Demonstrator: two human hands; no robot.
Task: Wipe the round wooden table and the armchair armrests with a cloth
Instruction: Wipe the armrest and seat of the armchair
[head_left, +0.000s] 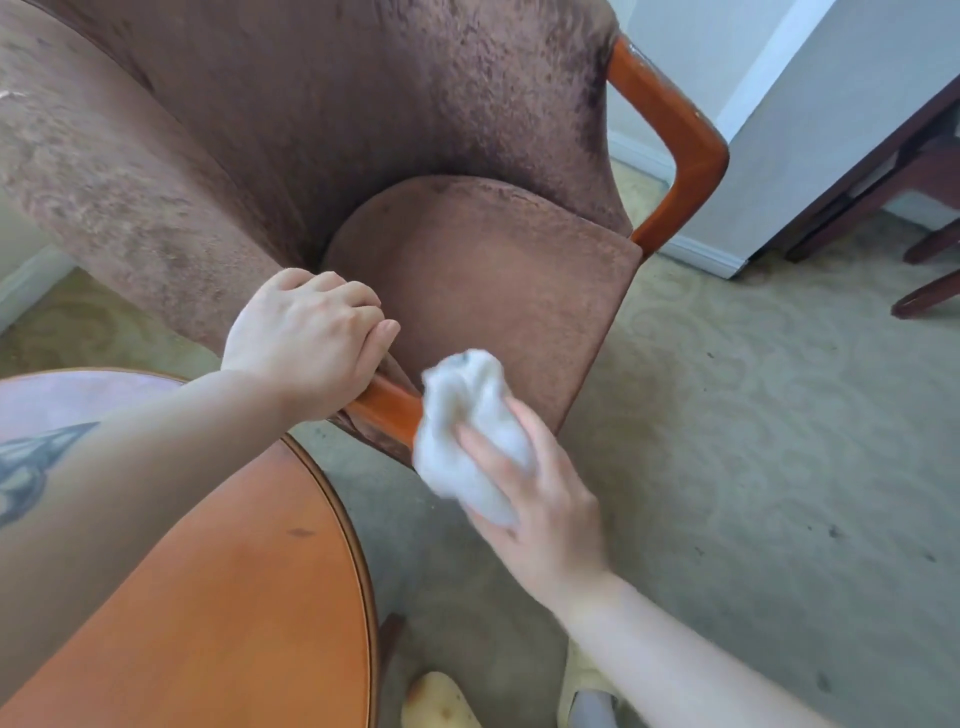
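the left hand (306, 338) is knuckles-up, fingers curled over and gripping the near armrest (387, 402), its tattooed forearm reaching in from the lower left. the right hand (540, 493) clutches a bunched white cloth (462, 436), fingers wrapped round it, forearm entering from the lower right.

Pale patterned carpet (753, 415), brown velvet armchair (467, 291) standing on it, round wooden table (234, 597) beside

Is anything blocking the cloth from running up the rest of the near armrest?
Yes. The left hand grips the near armrest just above the white cloth held in the right hand, covering the upper stretch. Only a short bare section separates them.
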